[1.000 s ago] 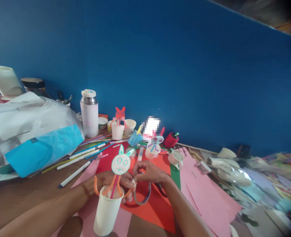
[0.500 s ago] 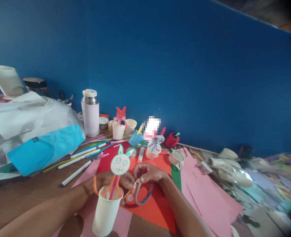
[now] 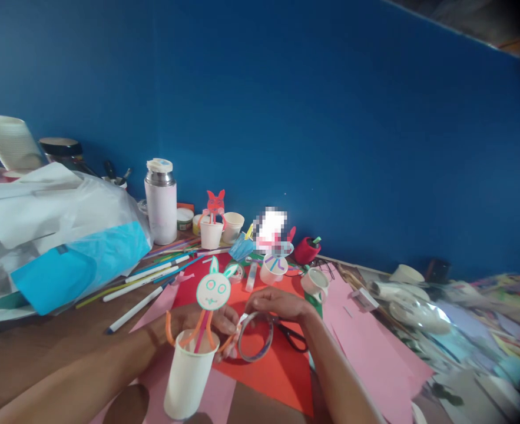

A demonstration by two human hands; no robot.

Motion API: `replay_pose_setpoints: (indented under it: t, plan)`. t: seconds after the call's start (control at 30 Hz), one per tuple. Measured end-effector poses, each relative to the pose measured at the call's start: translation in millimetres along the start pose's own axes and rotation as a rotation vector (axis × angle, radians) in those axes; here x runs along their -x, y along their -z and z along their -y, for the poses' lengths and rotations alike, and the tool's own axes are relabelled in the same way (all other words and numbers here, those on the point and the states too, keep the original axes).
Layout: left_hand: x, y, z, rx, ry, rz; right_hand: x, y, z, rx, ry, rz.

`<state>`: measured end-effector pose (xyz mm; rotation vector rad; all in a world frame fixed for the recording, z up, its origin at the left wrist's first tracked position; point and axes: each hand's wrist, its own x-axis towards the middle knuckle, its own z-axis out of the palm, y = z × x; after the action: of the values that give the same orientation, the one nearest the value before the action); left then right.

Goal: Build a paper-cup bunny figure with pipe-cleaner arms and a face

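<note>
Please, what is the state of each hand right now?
Left hand: closed, apparently holding the orange pipe cleaner.
Right hand: curled by the tape roll; grip cannot be told.

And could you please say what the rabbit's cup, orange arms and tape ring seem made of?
The cup looks like matte paper, given its dull white wall. The orange arms suggest wire pipe cleaners, being slender and bent; finish unclear. The tape ring seems smooth, perhaps plastic or card; its grey band settles neither.
</note>
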<state>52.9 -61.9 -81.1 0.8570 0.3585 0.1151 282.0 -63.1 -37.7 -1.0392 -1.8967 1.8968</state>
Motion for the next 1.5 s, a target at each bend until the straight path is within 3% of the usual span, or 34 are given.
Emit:
replay_pose_setpoints:
  t: [0.2,0.27,0.4,0.57,0.93,1.23,1.37,1.5]
  plan:
    - [4,-5.3,-7,0.007,0.078,0.045,0,-1,0,-0.029,0.005,-0.064]
    - [7,-11.4,-11,-0.006,0.108,0.078,1,-3,7,0.041,0.04,-0.135]
    - [12,-21.9,-16,-0.008,0.075,0.007,1,-12,21,0.212,0.084,-0.293]
    - [7,-21.4,-15,-0.037,0.169,-0.025,-3,-26,31,0.37,0.098,-0.466]
    - [-1,-16.3,-12,-0.047,-0.002,-0.081,-10,-41,33,0.577,0.244,-0.639]
    - [-2,-15.6,-14,0.006,-0.05,-0.155,-11,-40,30,0.719,0.26,-0.658]
    - [-5,-7.2,-9,0.056,-0.068,-0.139,-12,-38,27,0.732,0.205,-0.666]
    - [-3,-15.3,-14,0.037,-0.057,-0.111,-14,-38,24,0.686,0.198,-0.625]
